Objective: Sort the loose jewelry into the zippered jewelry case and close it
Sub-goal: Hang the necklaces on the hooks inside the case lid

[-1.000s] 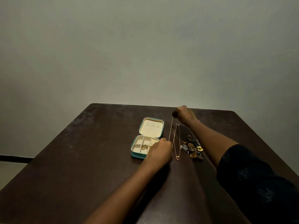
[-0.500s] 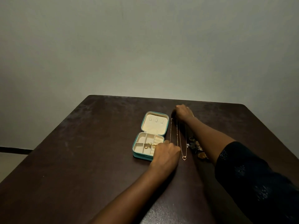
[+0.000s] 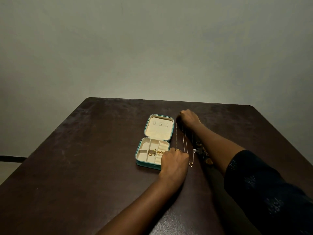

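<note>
A teal zippered jewelry case (image 3: 140,162) lies open on the dark table, its cream lid (image 3: 159,129) folded back. Gold pieces (image 3: 155,152) sit in its compartments. Thin gold chain necklaces (image 3: 184,141) stretch straight beside the case's right edge, one ending in a small heart pendant (image 3: 191,164). My right hand (image 3: 189,118) pinches the chains' far ends just beyond the lid's corner. My left hand (image 3: 174,161) is curled over the chains' near ends at the case's front right corner. A pile of loose jewelry (image 3: 203,152) lies partly hidden under my right forearm.
The dark wooden table (image 3: 84,158) ends at a far edge close to a plain grey wall. A dark bar (image 3: 11,158) shows past the table's left edge.
The chains, lifted at the far end a second ago, now lie stretched flat on the table. My right hand has lowered to the surface. My left hand stays at the near ends.
</note>
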Available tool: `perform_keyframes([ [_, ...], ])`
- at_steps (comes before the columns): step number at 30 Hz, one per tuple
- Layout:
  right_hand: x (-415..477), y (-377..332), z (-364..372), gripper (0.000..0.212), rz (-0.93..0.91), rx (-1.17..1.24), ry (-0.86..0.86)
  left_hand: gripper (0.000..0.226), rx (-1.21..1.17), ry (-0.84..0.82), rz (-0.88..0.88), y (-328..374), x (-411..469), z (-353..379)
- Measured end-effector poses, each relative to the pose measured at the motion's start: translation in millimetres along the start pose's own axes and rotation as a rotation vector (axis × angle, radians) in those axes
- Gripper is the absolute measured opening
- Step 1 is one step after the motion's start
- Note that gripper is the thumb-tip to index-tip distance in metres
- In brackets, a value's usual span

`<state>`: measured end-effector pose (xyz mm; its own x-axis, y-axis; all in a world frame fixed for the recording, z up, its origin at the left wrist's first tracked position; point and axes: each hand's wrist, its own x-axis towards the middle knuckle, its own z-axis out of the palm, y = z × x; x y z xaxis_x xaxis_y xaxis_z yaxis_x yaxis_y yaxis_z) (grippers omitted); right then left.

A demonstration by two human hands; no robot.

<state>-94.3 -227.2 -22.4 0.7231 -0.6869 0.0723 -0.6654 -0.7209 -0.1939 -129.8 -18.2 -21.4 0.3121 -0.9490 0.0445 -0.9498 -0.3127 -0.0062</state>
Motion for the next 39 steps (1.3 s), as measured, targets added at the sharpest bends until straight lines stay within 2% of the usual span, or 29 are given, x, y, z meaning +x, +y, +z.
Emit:
perform_keyframes([
  [13, -8.6, -3.0, 2.0, 0.029, 0.02, 0.022, -0.01, 0.03, -0.073, -0.043, -0.081, 7.6, -0.9, -1.3],
  [17, -6.0, 0.1, -3.3, 0.028, 0.042, 0.066, -0.018, 0.029, -0.186, -0.007, -0.08, -2.7, 1.8, -3.9],
  [22, -6.0, -3.1, -2.9, 0.024, 0.065, 0.201, 0.059, 0.032, -0.416, 0.023, -0.095, -21.4, 2.8, -9.1],
  [26, -14.3, -20.2, -14.1, 0.022, 0.076, 0.374, 0.139, 0.036, -0.497, 0.158, -0.243, -48.2, 3.3, -9.2],
  [29, -23.7, -31.4, -19.6, 0.027, 0.132, 0.54, 0.116, 0.038, -0.495, 0.257, -0.397, -78.2, 4.0, -6.6],
  [32, -34.2, -38.2, -20.9, 0.035, 0.178, 0.614, 0.045, 0.03, -0.473, 0.2, -0.516, -101.2, 3.8, 1.8],
  [35, -43.3, -43.0, -21.7, 0.032, 0.19, 0.586, -0.013, 0.026, -0.588, 0.08, -0.617, -106.9, -0.3, 6.0],
  [39, -47.9, -51.2, -17.0, 0.026, 0.193, 0.647, -0.042, 0.029, -0.69, 0.103, -0.655, -105.3, -4.4, 8.8],
])
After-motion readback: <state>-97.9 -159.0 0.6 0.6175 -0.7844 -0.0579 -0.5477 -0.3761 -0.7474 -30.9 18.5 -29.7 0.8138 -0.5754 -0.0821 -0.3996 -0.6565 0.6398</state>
